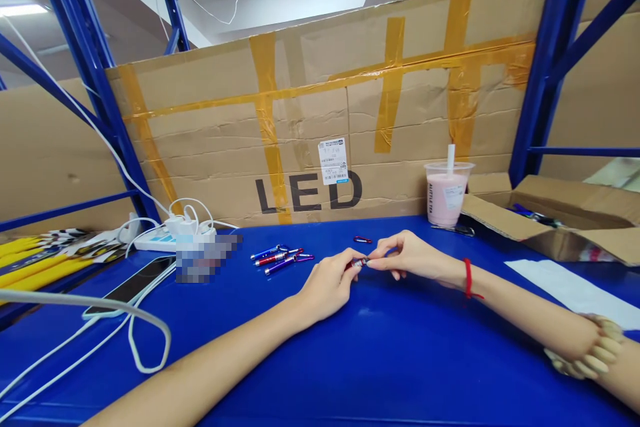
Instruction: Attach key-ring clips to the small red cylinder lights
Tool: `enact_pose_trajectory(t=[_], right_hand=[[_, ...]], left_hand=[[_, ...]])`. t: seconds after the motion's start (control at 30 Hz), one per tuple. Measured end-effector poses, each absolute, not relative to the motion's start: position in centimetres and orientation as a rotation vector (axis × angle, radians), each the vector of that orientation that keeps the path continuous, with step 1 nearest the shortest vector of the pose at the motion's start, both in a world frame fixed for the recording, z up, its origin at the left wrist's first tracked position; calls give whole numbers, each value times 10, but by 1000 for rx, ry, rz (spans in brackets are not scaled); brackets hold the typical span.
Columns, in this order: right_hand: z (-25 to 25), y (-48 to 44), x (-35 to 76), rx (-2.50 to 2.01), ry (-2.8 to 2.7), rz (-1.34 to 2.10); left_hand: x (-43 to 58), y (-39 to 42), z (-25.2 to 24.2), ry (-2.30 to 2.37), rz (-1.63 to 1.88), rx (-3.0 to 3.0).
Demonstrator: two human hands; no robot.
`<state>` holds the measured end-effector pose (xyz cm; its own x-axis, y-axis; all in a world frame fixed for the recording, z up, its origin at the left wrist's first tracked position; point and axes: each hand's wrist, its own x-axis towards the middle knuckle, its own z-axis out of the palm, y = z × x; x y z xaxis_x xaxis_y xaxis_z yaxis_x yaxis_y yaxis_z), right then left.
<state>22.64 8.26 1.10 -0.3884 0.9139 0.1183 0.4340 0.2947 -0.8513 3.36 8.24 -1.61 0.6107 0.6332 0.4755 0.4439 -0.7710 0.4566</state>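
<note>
My left hand [327, 287] is closed on a small red metal tube [355, 263] near the middle of the blue table [380, 360]. At the tube's right end, my right hand [407, 255] pinches a small dark or metallic part whose shape is too small to make out. Left of my hands lie several slim metal tubes with clips, among them a blue one [267, 252], a red one [273, 258] and a purple one [283, 264]. Just beyond my hands a red carabiner clip [363, 239] rests on the table.
A pink drink cup [444, 197] with a straw stands at the back right, beside an open cardboard box [575, 247] and white paper [575, 293]. At left are a phone [133, 285], a power strip [173, 236], looping white cables and yellow packs [40, 263]. Cardboard [215, 160] walls the back.
</note>
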Motion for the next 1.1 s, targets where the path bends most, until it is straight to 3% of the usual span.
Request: enact_pose_trajectory(t=[0.67, 1.1], right_hand=[[4, 87, 228, -1147, -2027, 902], [5, 76, 221, -1245, -2094, 184]], left_hand=[[37, 81, -15, 902, 910, 2590], [37, 78, -13, 1141, 879, 2611]])
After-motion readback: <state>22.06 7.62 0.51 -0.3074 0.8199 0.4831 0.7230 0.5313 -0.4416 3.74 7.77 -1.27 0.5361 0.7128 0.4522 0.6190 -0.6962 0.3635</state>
